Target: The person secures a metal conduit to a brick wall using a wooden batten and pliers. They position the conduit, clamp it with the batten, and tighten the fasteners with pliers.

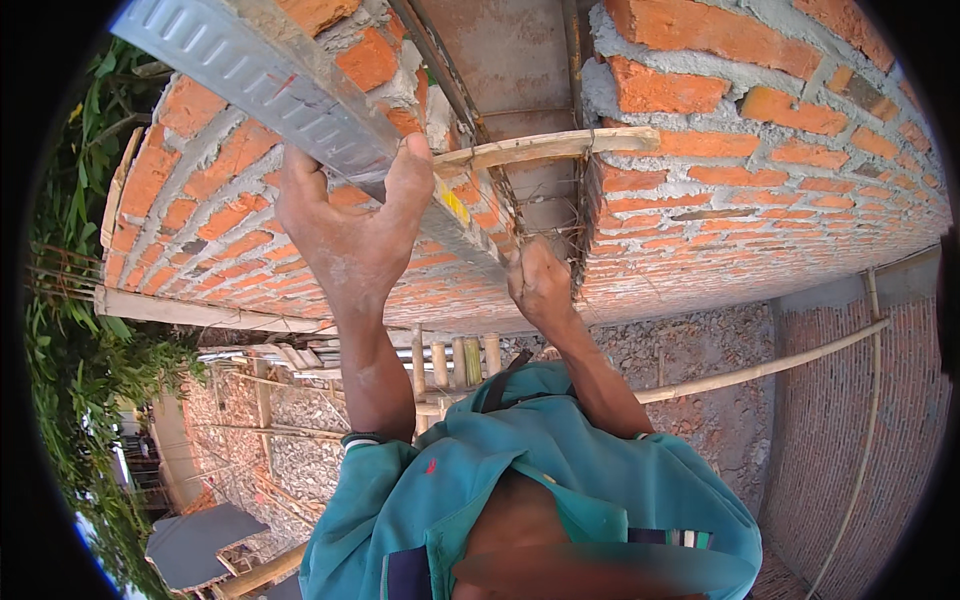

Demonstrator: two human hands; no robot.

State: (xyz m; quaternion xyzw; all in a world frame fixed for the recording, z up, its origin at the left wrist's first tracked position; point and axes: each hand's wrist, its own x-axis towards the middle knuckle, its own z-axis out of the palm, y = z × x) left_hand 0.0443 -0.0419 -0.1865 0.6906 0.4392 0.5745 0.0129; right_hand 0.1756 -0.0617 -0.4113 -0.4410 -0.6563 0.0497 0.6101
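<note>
Grasping a long silver-grey metal bar with stamped ridges between thumb and fingers of the bare left hand. Holding it slantwise, with a yellow patch on the narrow side, from upper left down to the right, in front of a rough orange-red brick wall with grey mortar. Reaching its lower end with the bare right hand; impossible to tell, with the fingertips hidden, whether closed on the bar or merely against it. Facing, too, a pale, slightly bowed wooden strip across the gap toward a second mortared brick wall. Wearing a teal collared cloth shirt.
</note>
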